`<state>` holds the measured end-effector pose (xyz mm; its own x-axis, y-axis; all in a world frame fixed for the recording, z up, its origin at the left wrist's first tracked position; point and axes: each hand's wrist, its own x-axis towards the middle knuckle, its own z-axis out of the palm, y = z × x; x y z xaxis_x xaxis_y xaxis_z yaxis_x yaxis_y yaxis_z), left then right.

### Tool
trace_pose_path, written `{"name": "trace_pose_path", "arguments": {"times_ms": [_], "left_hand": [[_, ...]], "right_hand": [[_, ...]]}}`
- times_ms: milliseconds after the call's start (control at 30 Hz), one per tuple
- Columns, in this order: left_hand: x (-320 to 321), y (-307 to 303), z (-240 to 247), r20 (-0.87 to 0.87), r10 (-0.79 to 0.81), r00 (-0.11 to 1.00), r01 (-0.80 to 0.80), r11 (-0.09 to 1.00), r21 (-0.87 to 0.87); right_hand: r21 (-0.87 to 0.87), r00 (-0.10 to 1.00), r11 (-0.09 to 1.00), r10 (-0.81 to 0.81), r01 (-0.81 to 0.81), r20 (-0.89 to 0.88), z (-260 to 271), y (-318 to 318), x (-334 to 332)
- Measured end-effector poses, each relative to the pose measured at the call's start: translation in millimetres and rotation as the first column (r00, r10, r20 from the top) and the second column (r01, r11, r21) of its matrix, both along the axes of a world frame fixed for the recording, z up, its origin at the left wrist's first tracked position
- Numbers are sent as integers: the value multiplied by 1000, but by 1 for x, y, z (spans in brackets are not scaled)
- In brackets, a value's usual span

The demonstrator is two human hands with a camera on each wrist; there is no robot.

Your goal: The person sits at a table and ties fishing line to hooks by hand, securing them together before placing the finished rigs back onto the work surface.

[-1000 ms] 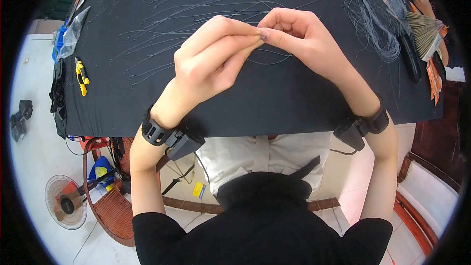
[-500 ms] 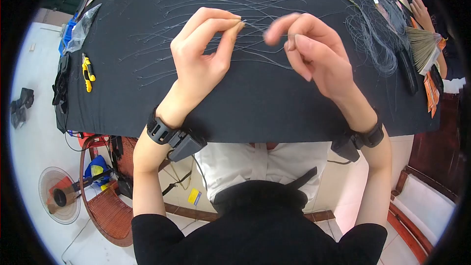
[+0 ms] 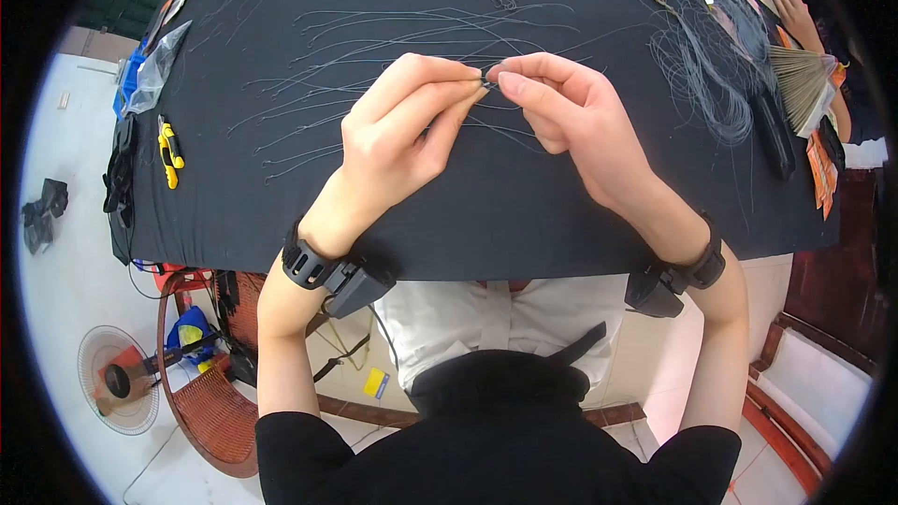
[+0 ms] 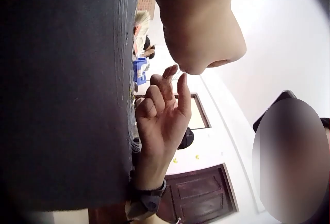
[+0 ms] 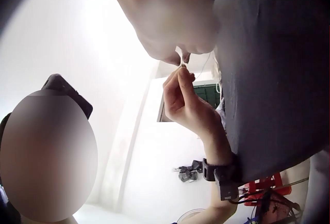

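Note:
Over the black-covered table, my left hand point(image 3: 398, 126) pinches a bit of thin dark line between thumb and fingertips. My right hand point(image 3: 585, 112) meets it from the other side, thumb and index finger pinching at the same small spot. Most of the line is hidden by the fingers. In the right wrist view the left hand point(image 5: 188, 105) shows its pinched tips close under the right hand's fingertips. Behind and below both hands, several lengths of thin grey line point(image 3: 323, 91) lie spread on the cloth, small loops or knots at their left ends.
Yellow-handled cutters point(image 3: 170, 153) lie at the left beside a clear plastic bag point(image 3: 157, 75). To the right are a tangled bundle of grey line point(image 3: 697, 84), a black-handled tool point(image 3: 774, 136) and a fanned stack of pale strips point(image 3: 803, 84). Another person's hands point(image 3: 797, 14) show at the far right.
Half a second ago the right hand was apart from the left, its fingers raised and blurred. Now it has come back leftward, fingertips meeting the left hand's.

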<state>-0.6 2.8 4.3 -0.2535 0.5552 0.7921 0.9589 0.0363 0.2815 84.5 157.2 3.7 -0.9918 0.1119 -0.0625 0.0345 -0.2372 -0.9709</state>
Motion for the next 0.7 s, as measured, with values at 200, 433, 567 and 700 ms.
{"name": "trace_pose_path", "arguments": {"times_ms": [200, 433, 567, 700], "left_hand": [[2, 1, 0, 14, -27, 1000, 27, 1000, -14], [0, 3, 0, 20, -1, 1000, 2, 998, -64], [5, 8, 7, 46, 104, 994, -102, 994, -40], [3, 4, 2, 45, 50, 998, -46, 995, -88]], "right_hand": [[89, 995, 995, 62, -55, -82, -5, 5, 0], [150, 994, 989, 36, -20, -103, -7, 6, -1], [195, 988, 979, -25, 55, -153, -7, 3, -2], [236, 980, 970, -9, 57, -197, -18, 4, -5]]}}
